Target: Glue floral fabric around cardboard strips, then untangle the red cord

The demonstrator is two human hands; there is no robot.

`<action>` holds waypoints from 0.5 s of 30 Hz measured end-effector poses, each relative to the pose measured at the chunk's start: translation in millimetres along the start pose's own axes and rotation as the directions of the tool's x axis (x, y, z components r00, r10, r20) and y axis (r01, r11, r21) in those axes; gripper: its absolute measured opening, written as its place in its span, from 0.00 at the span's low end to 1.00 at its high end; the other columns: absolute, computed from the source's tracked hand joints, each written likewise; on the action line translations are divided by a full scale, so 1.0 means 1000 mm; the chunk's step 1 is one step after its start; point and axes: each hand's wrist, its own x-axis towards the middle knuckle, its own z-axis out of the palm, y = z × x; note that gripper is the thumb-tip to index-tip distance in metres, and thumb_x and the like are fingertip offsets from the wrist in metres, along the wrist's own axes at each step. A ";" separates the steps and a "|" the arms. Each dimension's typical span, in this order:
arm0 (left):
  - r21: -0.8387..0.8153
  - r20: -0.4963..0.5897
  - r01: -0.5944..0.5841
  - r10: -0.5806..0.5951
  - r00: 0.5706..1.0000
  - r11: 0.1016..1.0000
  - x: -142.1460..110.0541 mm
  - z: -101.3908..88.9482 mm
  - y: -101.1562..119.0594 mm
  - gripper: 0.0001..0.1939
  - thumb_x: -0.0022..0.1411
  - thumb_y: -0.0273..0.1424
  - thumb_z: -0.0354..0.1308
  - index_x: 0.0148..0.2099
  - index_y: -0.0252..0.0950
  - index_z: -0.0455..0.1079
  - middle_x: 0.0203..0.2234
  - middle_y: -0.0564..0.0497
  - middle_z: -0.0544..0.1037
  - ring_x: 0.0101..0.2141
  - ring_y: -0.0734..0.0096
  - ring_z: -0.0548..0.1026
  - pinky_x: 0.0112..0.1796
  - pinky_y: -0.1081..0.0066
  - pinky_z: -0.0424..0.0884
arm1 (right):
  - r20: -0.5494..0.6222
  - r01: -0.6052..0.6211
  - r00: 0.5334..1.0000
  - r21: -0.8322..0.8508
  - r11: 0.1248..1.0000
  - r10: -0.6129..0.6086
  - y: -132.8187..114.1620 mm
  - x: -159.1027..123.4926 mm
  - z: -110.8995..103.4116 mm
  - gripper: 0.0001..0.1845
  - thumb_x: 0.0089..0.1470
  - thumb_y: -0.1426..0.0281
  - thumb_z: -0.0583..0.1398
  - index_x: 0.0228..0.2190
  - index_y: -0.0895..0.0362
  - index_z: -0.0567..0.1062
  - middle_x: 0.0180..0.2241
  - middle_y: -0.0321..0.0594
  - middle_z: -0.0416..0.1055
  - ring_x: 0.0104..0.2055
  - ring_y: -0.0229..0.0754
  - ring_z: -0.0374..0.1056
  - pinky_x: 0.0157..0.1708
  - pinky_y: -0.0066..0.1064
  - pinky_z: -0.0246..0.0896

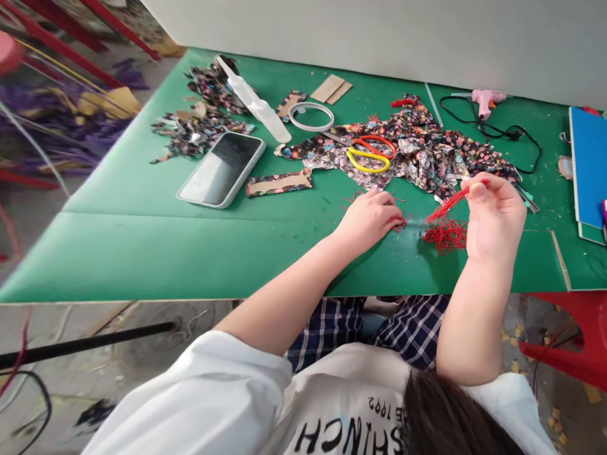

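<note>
My right hand (pixel 496 212) is raised a little above the table, thumb and fingers pinching a bundle of red string (pixel 448 205). Below the bundle lies a tangled red string heap (pixel 446 235). My left hand (pixel 370 218) rests on the table with its fingers bent together over more red string (pixel 402 222), whose ends stick out on both sides. Just beyond my hands, scissors (pixel 372 155) with red and yellow handles lie on crumpled floral fabric (pixel 417 148).
On the green table (pixel 142 253) lie a phone (pixel 222 169), a fabric-edged cardboard strip (pixel 279 183), a tape ring (pixel 312 117), a white plastic strip (pixel 256 104) and fabric scraps (pixel 202 126). A pink glue gun (pixel 486 101) with a black cord and a blue board (pixel 589 167) are at right.
</note>
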 end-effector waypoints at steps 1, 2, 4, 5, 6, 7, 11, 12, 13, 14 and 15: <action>-0.020 -0.013 -0.001 0.001 1.000 1.000 0.001 0.000 0.000 0.10 0.62 0.32 0.55 0.38 0.37 0.77 0.36 0.45 0.75 0.38 0.61 0.70 0.43 0.62 0.66 | 0.000 0.007 1.000 -0.015 1.000 -0.007 0.000 0.000 -0.001 0.14 0.41 0.56 0.66 0.26 0.51 0.73 0.28 0.32 0.69 0.33 0.34 0.67 0.42 0.35 0.64; -0.052 -0.029 0.002 -0.003 1.000 0.999 0.002 -0.002 -0.001 0.09 0.62 0.32 0.55 0.37 0.37 0.77 0.35 0.45 0.75 0.38 0.61 0.70 0.43 0.62 0.66 | 0.001 0.013 1.000 -0.026 1.000 -0.013 0.000 0.000 -0.001 0.14 0.41 0.56 0.66 0.26 0.51 0.73 0.29 0.32 0.69 0.33 0.34 0.67 0.43 0.36 0.64; -0.144 -0.084 0.023 -0.035 0.996 0.989 0.004 -0.006 0.000 0.09 0.61 0.33 0.55 0.36 0.37 0.77 0.34 0.46 0.76 0.38 0.62 0.72 0.43 0.62 0.67 | 0.001 0.019 1.000 -0.029 0.999 -0.019 0.001 0.000 -0.002 0.13 0.42 0.57 0.66 0.26 0.52 0.73 0.29 0.32 0.69 0.33 0.34 0.67 0.43 0.36 0.64; -0.198 -0.121 0.035 -0.060 0.991 0.980 0.006 -0.009 0.000 0.09 0.61 0.33 0.55 0.36 0.37 0.77 0.34 0.46 0.77 0.37 0.63 0.72 0.43 0.63 0.67 | 0.001 0.019 1.000 -0.027 0.999 -0.019 0.001 0.000 -0.003 0.13 0.42 0.57 0.65 0.26 0.51 0.73 0.29 0.32 0.69 0.33 0.34 0.67 0.44 0.36 0.64; -0.254 -0.159 0.045 -0.087 0.983 0.966 0.008 -0.013 0.001 0.09 0.60 0.33 0.55 0.35 0.37 0.77 0.33 0.47 0.78 0.37 0.64 0.73 0.42 0.64 0.67 | 0.002 0.017 1.000 -0.023 1.000 -0.017 0.001 0.000 -0.003 0.13 0.43 0.57 0.65 0.26 0.51 0.73 0.29 0.32 0.69 0.33 0.34 0.67 0.44 0.36 0.64; -0.311 -0.193 0.053 -0.117 0.974 0.949 0.010 -0.017 0.003 0.09 0.60 0.33 0.55 0.34 0.37 0.77 0.32 0.47 0.78 0.36 0.66 0.73 0.41 0.66 0.67 | 0.004 0.013 1.000 -0.017 1.000 -0.013 0.001 0.000 -0.004 0.12 0.43 0.58 0.65 0.26 0.51 0.73 0.29 0.32 0.69 0.33 0.34 0.67 0.44 0.36 0.64; -0.559 -0.265 0.080 -0.269 0.926 0.825 0.017 -0.032 0.010 0.09 0.56 0.34 0.58 0.32 0.37 0.77 0.28 0.50 0.79 0.29 0.71 0.74 0.34 0.70 0.67 | -0.015 -0.014 1.000 0.021 1.000 0.014 0.002 0.000 -0.004 0.11 0.42 0.59 0.67 0.25 0.51 0.74 0.28 0.31 0.69 0.32 0.33 0.67 0.42 0.34 0.64; -0.633 -0.268 0.073 -0.307 0.913 0.770 0.018 -0.034 0.012 0.08 0.55 0.34 0.59 0.32 0.36 0.77 0.27 0.50 0.79 0.29 0.72 0.74 0.33 0.70 0.68 | -0.023 -0.023 0.999 0.037 0.999 0.024 0.002 0.000 -0.004 0.11 0.41 0.60 0.67 0.25 0.51 0.74 0.27 0.31 0.69 0.32 0.33 0.67 0.41 0.34 0.64; -0.704 -0.269 0.057 -0.340 0.901 0.708 0.018 -0.036 0.014 0.08 0.54 0.34 0.60 0.32 0.36 0.77 0.27 0.50 0.79 0.29 0.72 0.74 0.33 0.71 0.68 | -0.027 -0.031 0.999 0.056 0.998 0.033 0.001 -0.001 -0.003 0.11 0.40 0.60 0.68 0.24 0.51 0.74 0.27 0.31 0.69 0.31 0.32 0.67 0.40 0.33 0.64; -0.762 -0.268 0.038 -0.368 0.890 0.646 0.019 -0.037 0.015 0.07 0.52 0.34 0.61 0.31 0.35 0.77 0.27 0.50 0.79 0.29 0.72 0.74 0.33 0.71 0.69 | -0.027 -0.038 0.999 0.078 0.996 0.040 0.001 -0.001 -0.003 0.10 0.39 0.61 0.68 0.24 0.51 0.75 0.27 0.30 0.70 0.31 0.32 0.67 0.39 0.32 0.63; -0.802 -0.266 0.023 -0.392 0.880 0.597 0.019 -0.037 0.016 0.07 0.51 0.34 0.62 0.31 0.35 0.76 0.26 0.50 0.79 0.29 0.72 0.74 0.33 0.71 0.69 | -0.023 -0.043 0.999 0.099 0.994 0.046 0.001 -0.001 -0.002 0.10 0.39 0.62 0.69 0.24 0.51 0.75 0.27 0.30 0.70 0.31 0.32 0.67 0.37 0.31 0.63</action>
